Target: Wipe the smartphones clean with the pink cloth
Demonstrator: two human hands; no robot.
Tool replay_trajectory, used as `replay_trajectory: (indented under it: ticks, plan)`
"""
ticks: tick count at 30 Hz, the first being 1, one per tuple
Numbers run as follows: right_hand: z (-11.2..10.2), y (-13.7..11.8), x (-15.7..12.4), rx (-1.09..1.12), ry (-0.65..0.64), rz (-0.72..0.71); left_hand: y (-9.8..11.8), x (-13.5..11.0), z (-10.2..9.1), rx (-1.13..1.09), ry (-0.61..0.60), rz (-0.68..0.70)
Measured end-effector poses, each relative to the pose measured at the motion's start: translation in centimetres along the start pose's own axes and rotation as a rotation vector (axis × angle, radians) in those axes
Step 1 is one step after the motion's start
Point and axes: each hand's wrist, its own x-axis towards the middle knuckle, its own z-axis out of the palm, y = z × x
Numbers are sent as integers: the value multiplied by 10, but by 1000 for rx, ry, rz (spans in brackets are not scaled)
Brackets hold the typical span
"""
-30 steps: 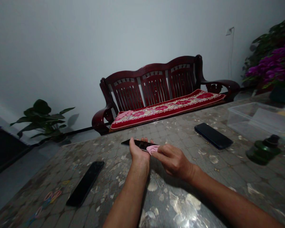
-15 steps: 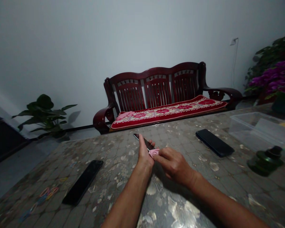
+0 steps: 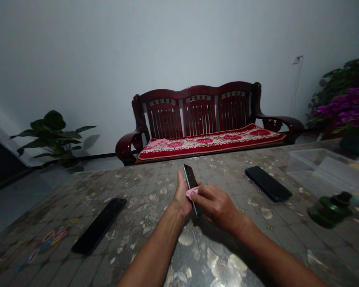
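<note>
My left hand (image 3: 183, 197) holds a smartphone (image 3: 190, 175) tilted above the table, its dark screen partly in sight. My right hand (image 3: 214, 203) pinches a small pink cloth (image 3: 192, 193) against the phone's edge and lower screen. Part of the phone's lower end shows below the cloth; the rest there is hidden by my right fingers. To the left a black phone (image 3: 100, 226) lies on the table, and a dark blue-black phone (image 3: 268, 183) lies to the right.
The patterned tablecloth (image 3: 143, 247) bears colourful rubber bands (image 3: 53, 238) at left. A green bottle (image 3: 330, 210) stands at right beside a clear plastic box (image 3: 305, 169). Beyond are a wooden bench (image 3: 197, 95), a potted plant (image 3: 55, 135) and purple flowers (image 3: 347, 104).
My left hand has turned the smartphone more upright, so its lower end now shows. The pink cloth has shifted slightly left over the phone's edge. The view has moved a little.
</note>
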Motion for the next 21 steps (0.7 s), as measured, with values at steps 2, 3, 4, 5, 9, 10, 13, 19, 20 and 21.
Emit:
replay_trajectory:
  ticks: [2, 3, 4, 5, 9, 10, 13, 19, 20, 21]
  plan:
    - [0, 5, -1, -14, 4, 24, -2, -3, 0, 7, -100, -61]
    - [0, 7, -2, -21, 3, 30, -3, -4, -1, 15, -157, -95]
    - [-1, 8, -3, -23, -3, 35, -4, -4, -2, 18, -198, -125]
    - [-1, 9, -4, -18, -14, 36, -4, -3, -3, 24, -216, -145]
    - [-2, 6, -9, 50, -87, -2, -3, 5, -10, 48, -169, -147]
    - [-2, 5, -9, 62, -100, -19, -3, 7, -12, 52, -165, -151]
    - [-2, 4, -9, 38, -90, -40, -4, 10, -18, 47, -240, -212]
    - [-6, 17, -6, -159, -47, 134, -17, 11, -24, 54, -448, -313]
    - [-8, 19, -5, -176, -41, 157, -20, 12, -25, 68, -470, -333]
    - [-9, 20, -5, -187, -38, 173, -21, 13, -27, 82, -494, -348]
